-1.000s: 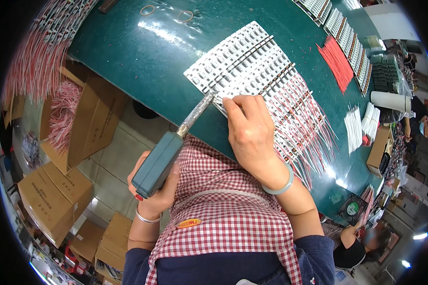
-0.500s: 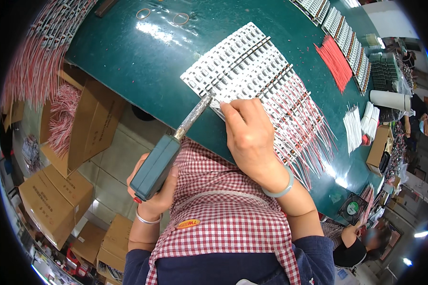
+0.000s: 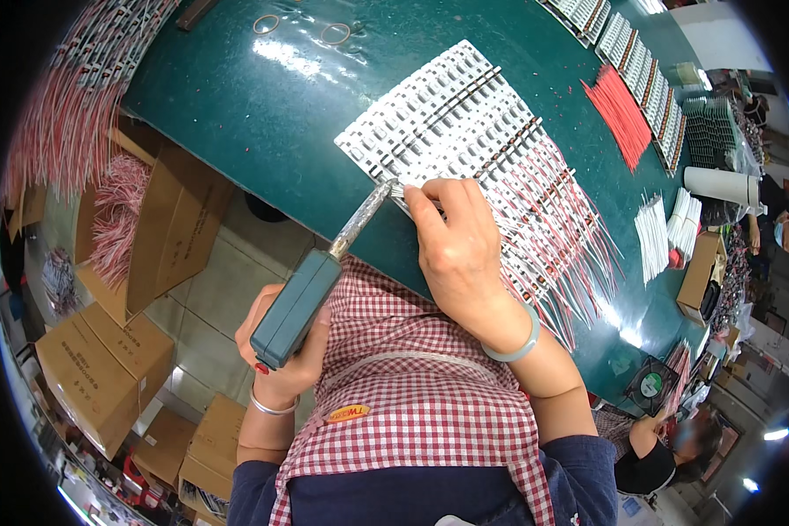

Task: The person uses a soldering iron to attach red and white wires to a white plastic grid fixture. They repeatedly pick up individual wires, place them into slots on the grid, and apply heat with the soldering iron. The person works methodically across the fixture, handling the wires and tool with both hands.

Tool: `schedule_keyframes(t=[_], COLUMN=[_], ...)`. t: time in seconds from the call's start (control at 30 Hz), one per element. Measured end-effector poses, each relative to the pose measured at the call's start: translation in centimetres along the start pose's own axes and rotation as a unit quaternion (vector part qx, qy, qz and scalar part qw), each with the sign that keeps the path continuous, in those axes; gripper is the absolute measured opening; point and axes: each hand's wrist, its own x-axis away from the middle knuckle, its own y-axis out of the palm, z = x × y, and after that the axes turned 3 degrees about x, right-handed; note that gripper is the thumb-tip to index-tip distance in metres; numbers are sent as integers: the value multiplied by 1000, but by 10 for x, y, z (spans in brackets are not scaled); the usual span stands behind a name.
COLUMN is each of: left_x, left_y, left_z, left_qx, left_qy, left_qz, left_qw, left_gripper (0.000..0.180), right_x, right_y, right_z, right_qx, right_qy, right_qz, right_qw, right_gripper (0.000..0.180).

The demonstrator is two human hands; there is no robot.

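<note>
My left hand (image 3: pixel 305 358) is wrapped round a dark green soldering gun (image 3: pixel 296 307), whose metal barrel slants up and away to the right. The barrel's tip is at the near left edge of a white panel of small circuit boards (image 3: pixel 430 110) lying on the table. My right hand (image 3: pixel 458 250) is closed over the panel's near edge, thumb and forefinger pinched beside the tip. What those fingers hold is too small to make out. Red and white wires (image 3: pixel 574 250) trail from the right part of the panel, beyond my right hand.
The green table (image 3: pixel 210 105) holds a bundle of red wires (image 3: pixel 618 118), white wires (image 3: pixel 650 237) and more board panels (image 3: pixel 640 79). Wired boards (image 3: pixel 70 114) hang over its left end. Cardboard boxes (image 3: pixel 105 368) stand on the floor at left. Another person (image 3: pixel 666 447) sits at far right.
The soldering gun has shifted slightly right, and its tip has dropped a little nearer to me at the panel's edge. My right hand has moved slightly left, still pinched.
</note>
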Motion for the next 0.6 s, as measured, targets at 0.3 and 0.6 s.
schedule_keyframes(t=[0.3, 0.6], left_x=[10, 17], left_y=[1, -4], left_z=[0, -3], left_qx=[75, 140], left_qy=[-75, -122], left_qz=[60, 13], left_qw=[993, 982], left_gripper=[23, 44], right_x=[-1, -1], right_y=[-1, -6], right_z=[-1, 2], right_qx=[-4, -17], right_qy=[5, 11], right_qz=[-7, 20], right_qw=[1000, 1000], right_gripper=[30, 29])
